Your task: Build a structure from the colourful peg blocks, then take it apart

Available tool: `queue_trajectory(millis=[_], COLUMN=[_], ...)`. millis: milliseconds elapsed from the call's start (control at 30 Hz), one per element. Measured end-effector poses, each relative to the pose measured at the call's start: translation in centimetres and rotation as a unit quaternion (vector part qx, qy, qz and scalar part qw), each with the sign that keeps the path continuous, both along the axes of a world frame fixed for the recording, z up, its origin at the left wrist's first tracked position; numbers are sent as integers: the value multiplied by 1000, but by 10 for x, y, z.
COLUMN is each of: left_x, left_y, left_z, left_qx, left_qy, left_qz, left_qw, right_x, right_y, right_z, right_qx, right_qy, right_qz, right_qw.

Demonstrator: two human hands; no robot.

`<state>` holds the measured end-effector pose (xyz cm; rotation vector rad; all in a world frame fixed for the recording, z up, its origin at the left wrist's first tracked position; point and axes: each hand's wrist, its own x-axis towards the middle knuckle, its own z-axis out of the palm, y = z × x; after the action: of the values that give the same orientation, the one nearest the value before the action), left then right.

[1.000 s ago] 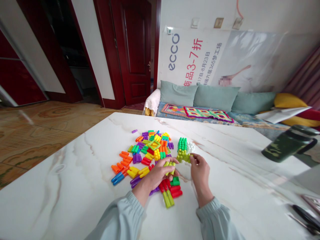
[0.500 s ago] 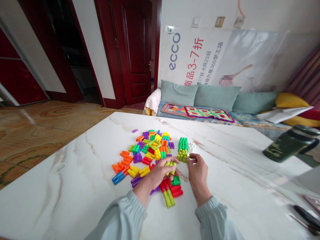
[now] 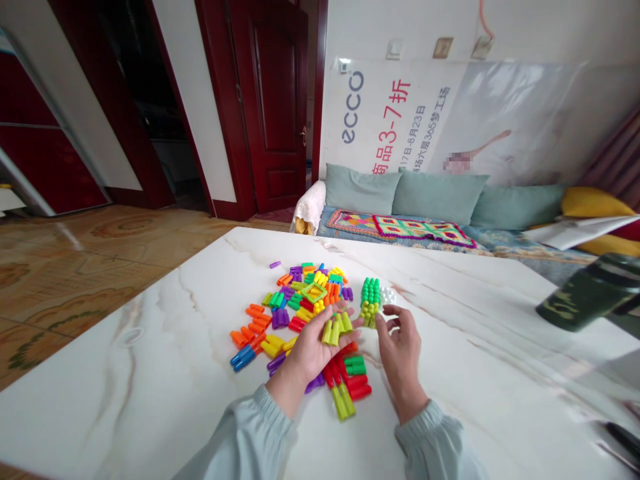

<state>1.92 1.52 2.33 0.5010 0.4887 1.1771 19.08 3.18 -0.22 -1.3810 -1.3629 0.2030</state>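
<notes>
My left hand [image 3: 314, 348] is turned palm up above the white marble table [image 3: 150, 373] and holds several yellow-green bullet-shaped blocks [image 3: 336, 329] across its fingers. My right hand [image 3: 401, 347] is just to the right, fingers loosely curled and apart, with nothing visible in them, its fingertips near a joined slab of green, yellow-green and white blocks [image 3: 372, 299]. A pile of loose coloured blocks [image 3: 295, 303] lies behind my left hand. Red, green and yellow-green blocks [image 3: 349, 379] lie between my wrists.
A dark green camouflage flask [image 3: 590, 298] lies at the table's right side. A dark object [image 3: 624, 437] sits at the right front edge. Beyond the table are a sofa with grey-green cushions [image 3: 430, 200] and a red door [image 3: 275, 107].
My left hand has lifted and turned palm up with the yellow-green blocks. My right hand has come off the joined slab and drawn back a little. The camera shifted slightly.
</notes>
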Motion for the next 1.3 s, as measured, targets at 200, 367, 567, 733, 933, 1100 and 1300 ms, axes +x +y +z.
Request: queue_trajectory(millis=[200, 367, 567, 733, 933, 1100, 1300], left_x=[-8, -4, -2, 1, 1, -2, -17], left_y=[0, -2, -5, -5, -5, -5, 3], left_z=[1, 0, -2, 1, -3, -7, -1], left_qx=[-39, -13, -5, -39, -41, -5, 2], left_qy=[-113, -127, -142, -118, -90, -29, -21], left_qz=[-3, -38, -89, -76, -72, -81, 41], left_qw=[993, 991, 986, 989, 993, 996, 999], right_x=[-29, -30, -22, -21, -22, -15, 10], right_y=[-17, -12, -10, -8, -6, -7, -4], right_z=[7, 2, 3, 7, 7, 8, 24], right_qx=[73, 55, 43, 88, 80, 104, 153], right_qy=[-51, -78, -163, -242, -264, -202, -23], right_qz=[208, 196, 153, 145, 164, 118, -68], right_qw=[974, 976, 974, 955, 947, 967, 986])
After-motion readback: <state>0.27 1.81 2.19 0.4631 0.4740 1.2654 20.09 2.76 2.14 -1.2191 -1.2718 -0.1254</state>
